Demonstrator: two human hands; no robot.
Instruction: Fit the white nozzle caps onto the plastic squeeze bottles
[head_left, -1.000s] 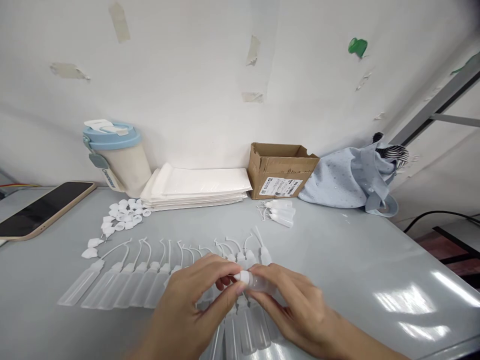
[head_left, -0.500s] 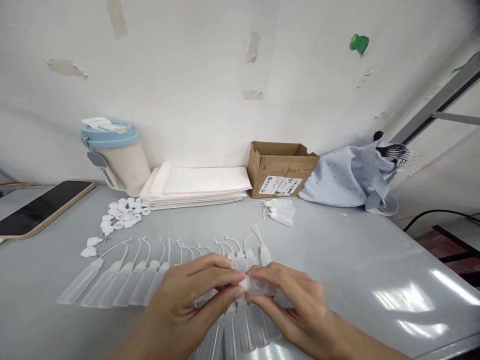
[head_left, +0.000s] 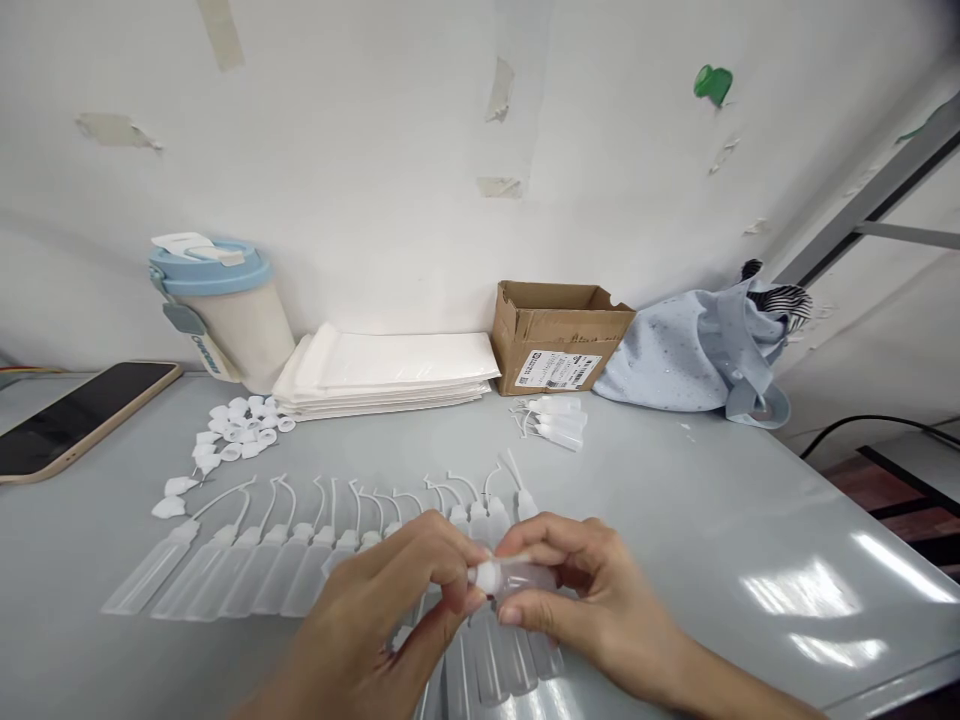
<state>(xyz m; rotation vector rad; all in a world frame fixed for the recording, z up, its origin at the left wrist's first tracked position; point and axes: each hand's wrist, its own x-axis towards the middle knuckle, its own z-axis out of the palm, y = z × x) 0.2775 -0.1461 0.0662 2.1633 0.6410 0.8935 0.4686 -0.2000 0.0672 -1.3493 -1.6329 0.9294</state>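
Observation:
A small translucent plastic squeeze bottle (head_left: 529,576) lies sideways between my hands, its white cap (head_left: 487,577) facing left. My right hand (head_left: 592,600) grips the bottle's body between thumb and fingers. With thumb and fingertips, my left hand (head_left: 397,600) pinches at the cap end; the tip is hidden by the fingers. Beneath and beside both hands lie several clear bottles (head_left: 274,570) in a row, thin strap-like tails pointing away from me. More bottles (head_left: 491,660) lie nearer me, partly covered by my hands.
White caps (head_left: 240,428) are heaped at the left, near a phone (head_left: 82,415) and a blue-lidded cup (head_left: 244,320). Along the wall stand white envelopes (head_left: 405,365), a cardboard box (head_left: 559,340) and a light blue bag (head_left: 667,350). Small filled-looking bottles (head_left: 559,420) lie before the box.
My right hand's fingers have shifted on the bottle, with the thumb now showing along its side. The left fingers have curled more, and the white cap shows more clearly. The view has shifted slightly.

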